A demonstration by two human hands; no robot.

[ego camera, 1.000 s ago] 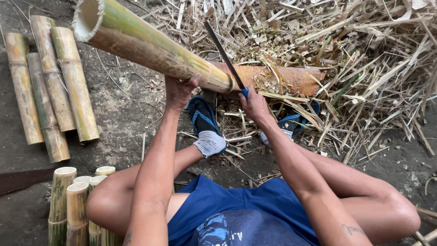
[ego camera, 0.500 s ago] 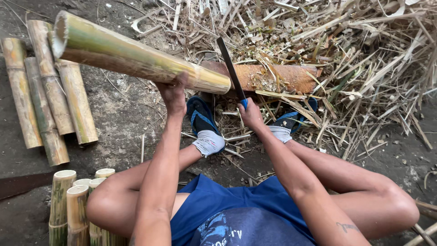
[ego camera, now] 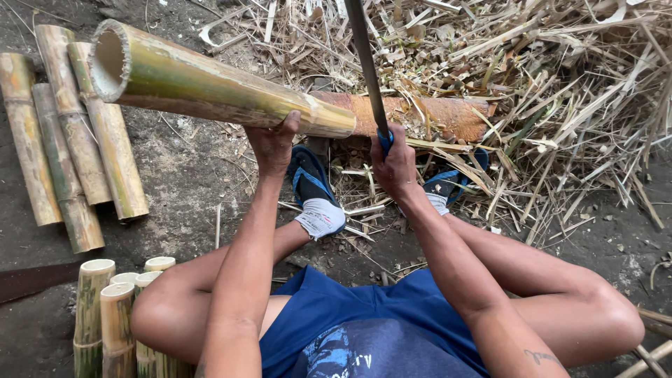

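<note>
your left hand [ego camera: 271, 143] grips the thick green bamboo section [ego camera: 210, 80] from below, near its far end, which rests on a brown log [ego camera: 427, 115] just ahead of your hands. it looks heavy, rigid and smooth-skinned, likely to roll, so keep the hold close to the supported end. your right hand [ego camera: 393, 164] is clenched on the blue handle of a long blade [ego camera: 365, 59], raised upright beside the bamboo. cut bamboo pieces [ego camera: 66, 133] lie well left of your left hand.

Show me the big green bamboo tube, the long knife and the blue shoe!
big green bamboo tube [ego camera: 210, 84], head view, middle of its side
long dark knife blade [ego camera: 365, 63], head view, mid blade
blue shoe [ego camera: 308, 178], head view, upper
</note>
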